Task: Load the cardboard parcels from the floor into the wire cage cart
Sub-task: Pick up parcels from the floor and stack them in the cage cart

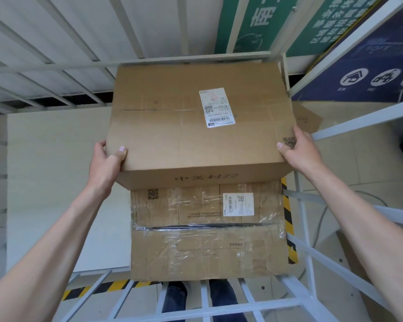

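The left hand (107, 159) and right hand (298, 149) press tight on the two near corners of the top box (196, 126). It sits on a taped box (207, 233) in the cart (312, 228), up against the far right corner.

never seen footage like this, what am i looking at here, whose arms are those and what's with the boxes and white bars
This is one picture from a camera worn on a person's head, looking forward and down, so the bare arms are the wearer's own. The left hand and right hand grip opposite sides of a large brown cardboard parcel with a white shipping label. Beneath it lies a second cardboard parcel wrapped in clear tape. The white bars are the wire cage cart the parcels go into. Yellow-and-black hazard tape marks the floor outside it.
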A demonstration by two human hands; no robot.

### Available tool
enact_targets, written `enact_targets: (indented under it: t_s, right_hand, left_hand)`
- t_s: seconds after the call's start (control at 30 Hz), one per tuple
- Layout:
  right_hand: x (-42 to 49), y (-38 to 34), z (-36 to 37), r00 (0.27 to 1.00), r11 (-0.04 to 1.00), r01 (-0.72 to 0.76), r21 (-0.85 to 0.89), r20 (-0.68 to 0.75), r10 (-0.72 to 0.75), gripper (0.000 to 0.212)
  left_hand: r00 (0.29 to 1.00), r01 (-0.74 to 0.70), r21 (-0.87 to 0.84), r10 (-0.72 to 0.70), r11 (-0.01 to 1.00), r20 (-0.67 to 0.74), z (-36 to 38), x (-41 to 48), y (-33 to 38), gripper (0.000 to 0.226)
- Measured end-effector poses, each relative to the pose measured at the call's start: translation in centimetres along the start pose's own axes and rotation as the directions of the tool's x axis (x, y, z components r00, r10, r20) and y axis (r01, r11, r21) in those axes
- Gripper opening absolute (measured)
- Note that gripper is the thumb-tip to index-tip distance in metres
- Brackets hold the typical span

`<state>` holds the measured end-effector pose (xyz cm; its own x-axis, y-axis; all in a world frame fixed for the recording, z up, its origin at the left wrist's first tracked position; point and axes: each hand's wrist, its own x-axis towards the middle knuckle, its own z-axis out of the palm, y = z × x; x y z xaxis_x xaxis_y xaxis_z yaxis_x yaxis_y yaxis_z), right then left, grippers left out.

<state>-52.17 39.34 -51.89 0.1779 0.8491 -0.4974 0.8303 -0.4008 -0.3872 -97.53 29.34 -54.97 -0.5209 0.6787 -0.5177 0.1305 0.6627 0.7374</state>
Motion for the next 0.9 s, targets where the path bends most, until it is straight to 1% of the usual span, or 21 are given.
enact_targets:
  t_s: [0.1,0.2,0.27,0.33,0.43,0.57,0.67,0.77,0.9]
  right_hand:
    - [-1.9,1.2,0.8,0.999,1.000,-0.020,0.001,0.034,0.020,0.075]
    - [-2.7,1.6,1.3,1.000,0.998,-0.009,0.055,0.006,0.008,0.076]
    - [-2.4,1.1,1.3,1.000,0.993,0.002,0.115,-0.010,-0.001,0.077]
    - [-2.3,0.8,1.2,0.999,0.987,0.031,0.156,-0.027,-0.027,0.078]
    - [-2.7,1.0,0.9,0.995,0.975,0.072,0.211,-0.077,-0.056,0.078]
    - [-1.6,0.4,-0.2,0.984,0.962,0.095,0.256,-0.172,-0.052,0.080]
    - [-0.4,0.1,-0.1,0.969,0.956,0.137,0.259,-0.235,-0.076,0.079]
    - [-0.2,0.9,2.2,0.977,0.961,0.149,0.231,-0.187,-0.106,0.073]
    - [0.4,2.3,6.2,0.992,0.983,0.088,0.161,-0.100,-0.072,0.071]
  left_hand:
    - [1.000,0.018,0.000,-0.018,1.000,0.002,-0.3,-2.0,-1.4,0.061]
    - [1.000,0.018,-0.029,-0.019,0.999,-0.013,-1.0,-3.3,-2.3,0.057]
    - [0.999,0.015,-0.049,-0.017,0.999,-0.027,-1.3,-2.9,-2.1,0.049]
    - [0.999,-0.003,-0.055,0.001,0.998,-0.038,-1.5,-2.3,-1.8,0.046]
    - [0.998,-0.036,-0.060,0.033,0.998,-0.051,-1.7,-1.5,-0.9,0.046]
    - [0.993,-0.096,-0.098,0.088,0.991,-0.078,-1.6,-0.2,0.7,0.045]
    - [0.992,-0.119,-0.125,0.111,0.985,-0.065,-0.6,0.0,-0.1,0.045]
    - [0.994,-0.101,-0.126,0.095,0.987,-0.046,0.4,0.3,-2.1,0.046]
    - [0.998,-0.057,-0.059,0.058,0.997,0.019,1.5,1.9,-4.3,0.048]
